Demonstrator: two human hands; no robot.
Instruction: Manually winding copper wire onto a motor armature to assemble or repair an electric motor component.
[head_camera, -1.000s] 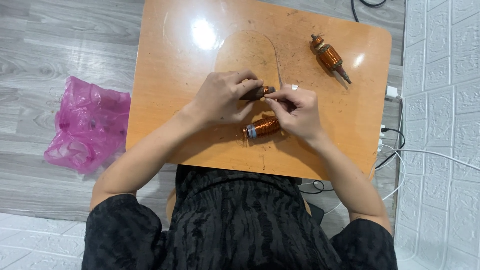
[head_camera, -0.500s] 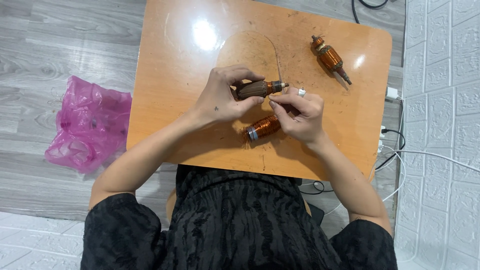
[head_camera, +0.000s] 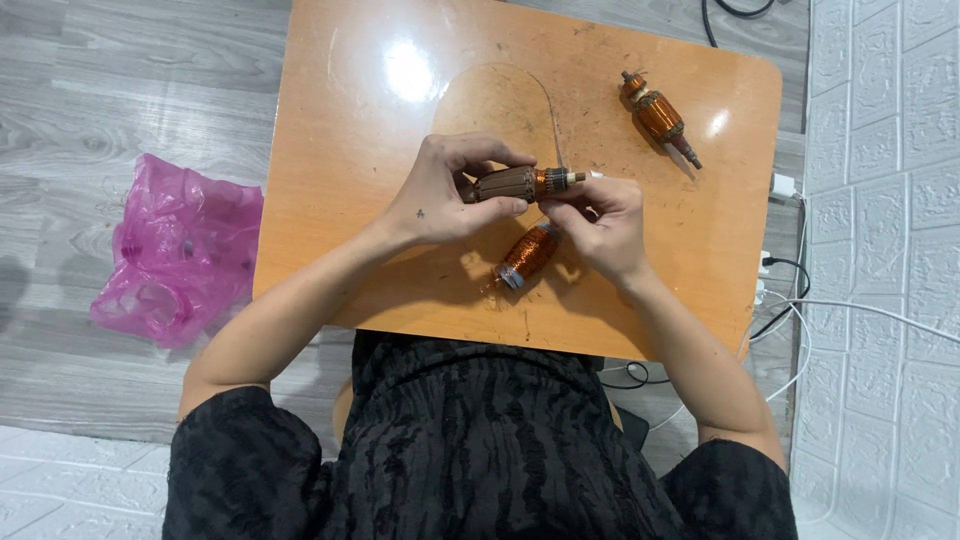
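My left hand (head_camera: 447, 192) grips a brown motor armature (head_camera: 520, 184) held level over the orange table (head_camera: 340, 200), its shaft end pointing right. Fingertips of my right hand (head_camera: 598, 222) pinch at the armature's copper-coloured commutator end. A thin wire loop (head_camera: 548, 105) arcs up from that end across the table. A spool of copper wire (head_camera: 527, 254) lies on the table just below both hands.
A second armature (head_camera: 658, 117) with copper windings lies at the table's far right. A pink plastic bag (head_camera: 180, 250) sits on the grey wood floor to the left. White cables and a plug (head_camera: 785, 186) hang by the right edge, next to a white wall.
The armature has turned more level in my left hand and shows more of its body. My right hand shifted slightly right along its commutator end.
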